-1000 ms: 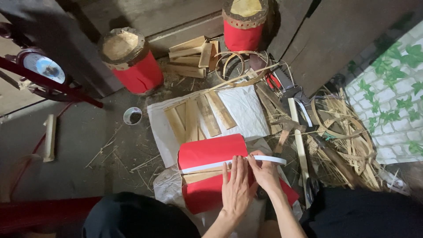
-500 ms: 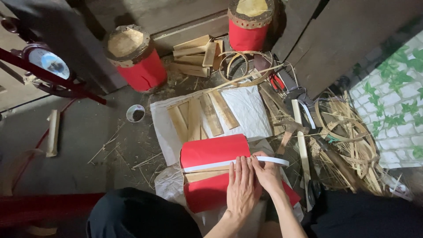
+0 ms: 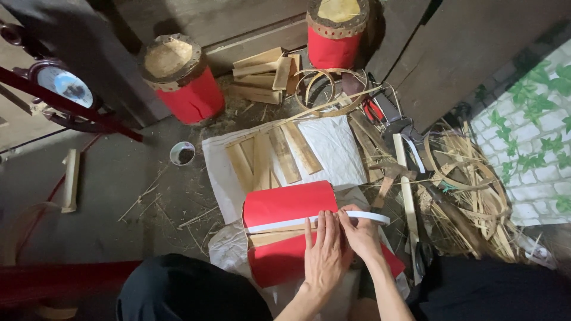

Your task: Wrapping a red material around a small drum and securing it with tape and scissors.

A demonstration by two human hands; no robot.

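A red sheet [image 3: 284,205] wraps a drum-like form on my lap, with a bare wooden band [image 3: 275,236] showing across its middle. A white strip [image 3: 309,220] runs along the upper edge of that gap and sticks out to the right. My left hand [image 3: 324,252] lies flat, fingers together, pressing on the red covering and the strip. My right hand [image 3: 358,233] pinches the strip just to its right.
Two red drums [image 3: 184,83] [image 3: 335,35] stand at the back. Flat bamboo slats [image 3: 273,157] lie on white cloth [image 3: 333,148]. Bamboo hoops [image 3: 324,89], strips [image 3: 470,196], tools, a small dark bowl [image 3: 182,153] and a red-framed stand [image 3: 71,110] surround them.
My hands have stayed on the white strip with only slight shifts; the camera view has drifted a little.
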